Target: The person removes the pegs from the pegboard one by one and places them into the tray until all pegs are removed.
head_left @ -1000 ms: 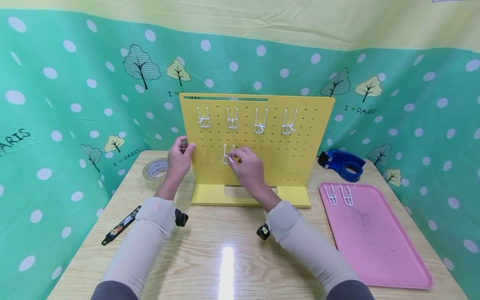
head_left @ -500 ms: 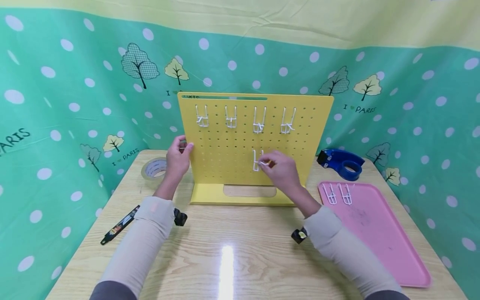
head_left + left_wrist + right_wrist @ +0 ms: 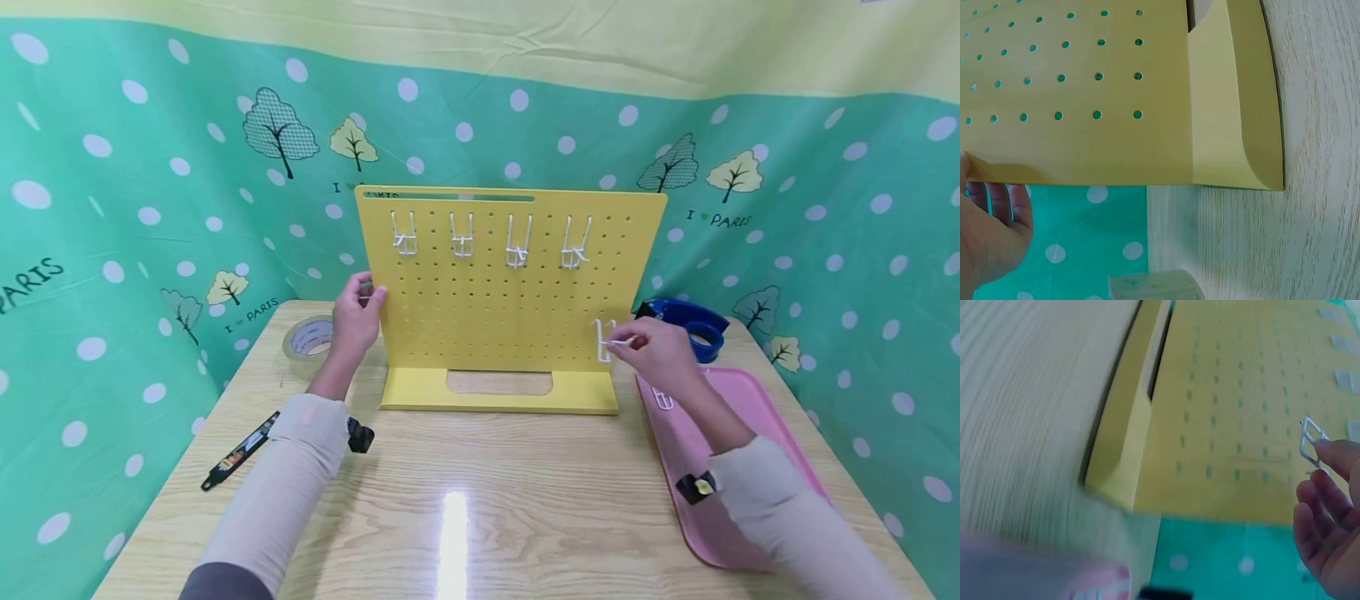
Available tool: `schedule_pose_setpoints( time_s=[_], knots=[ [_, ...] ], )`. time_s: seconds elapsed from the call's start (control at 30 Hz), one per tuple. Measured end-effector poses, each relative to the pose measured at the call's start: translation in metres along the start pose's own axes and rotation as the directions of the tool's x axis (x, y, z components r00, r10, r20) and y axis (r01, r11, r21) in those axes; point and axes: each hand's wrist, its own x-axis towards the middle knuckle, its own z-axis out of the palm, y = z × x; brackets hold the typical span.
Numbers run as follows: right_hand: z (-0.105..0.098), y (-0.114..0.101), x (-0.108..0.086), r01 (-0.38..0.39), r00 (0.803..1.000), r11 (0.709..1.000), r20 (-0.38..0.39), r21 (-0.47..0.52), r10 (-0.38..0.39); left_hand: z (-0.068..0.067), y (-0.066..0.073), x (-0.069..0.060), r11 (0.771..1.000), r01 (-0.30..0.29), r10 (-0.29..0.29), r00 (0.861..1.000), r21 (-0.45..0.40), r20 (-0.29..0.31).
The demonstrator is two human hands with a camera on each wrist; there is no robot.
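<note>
A yellow pegboard [image 3: 480, 292] stands upright on its base on the table. Its left edge is gripped by my left hand [image 3: 356, 317], thumb in front and fingers behind; the left wrist view shows the fingers [image 3: 1019, 209] partly hidden by the board. Beyond the board's right side, my right hand [image 3: 663, 354] pinches a white wire pegboard hook [image 3: 602, 342] between thumb and fingertips. That hook [image 3: 1305, 440] appears against the board in the right wrist view. Several white hooks [image 3: 462, 235] hang in a row along the upper part of the board.
Under the right forearm lies a pink tray [image 3: 675, 433], with a white hook [image 3: 663, 398] showing on it. Behind it sits a blue tape dispenser [image 3: 678, 310]. A roll of tape [image 3: 307, 337] and a slim black packaged item [image 3: 240, 450] lie on the left.
My right hand has moved right with the hook, from the board's middle to past its right side, over the tray's back end. The left hand stays on the board's edge.
</note>
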Motion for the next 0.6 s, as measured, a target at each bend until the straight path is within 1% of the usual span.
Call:
schedule_pose_setpoints(
  time_s=[0.1, 0.17, 0.3, 0.4, 0.5, 0.6],
  knots=[
    [-0.021, 0.017, -0.005, -0.032, 0.999, 0.999, 0.005, -0.038, 0.032, 0.001, 0.000, 0.000, 1.000, -0.003, 0.003, 1.000, -0.005, 0.000],
    [-0.035, 0.028, -0.006, -0.051, 0.999, 0.995, 0.000, -0.083, 0.052, 0.001, -0.001, 0.000, 1.000, -0.002, 0.002, 1.000, -0.006, 0.000],
    [-0.058, 0.051, -0.008, -0.106, 0.994, 0.986, 0.025, -0.131, 0.110, 0.000, -0.001, 0.000, 1.000, 0.010, -0.010, 1.000, -0.003, 0.003],
    [-0.069, 0.072, -0.011, -0.125, 0.990, 0.981, 0.044, -0.149, 0.133, -0.001, -0.001, -0.001, 1.000, 0.016, -0.016, 1.000, 0.003, 0.005],
    [-0.075, 0.095, -0.015, -0.107, 0.992, 0.978, 0.041, -0.177, 0.116, 0.000, -0.001, -0.001, 1.000, 0.011, -0.011, 1.000, 0.008, 0.004],
    [-0.079, 0.120, -0.021, -0.109, 0.992, 0.976, 0.039, -0.189, 0.118, 0.000, -0.002, 0.000, 1.000, 0.004, -0.004, 1.000, 0.009, 0.004]
  ],
)
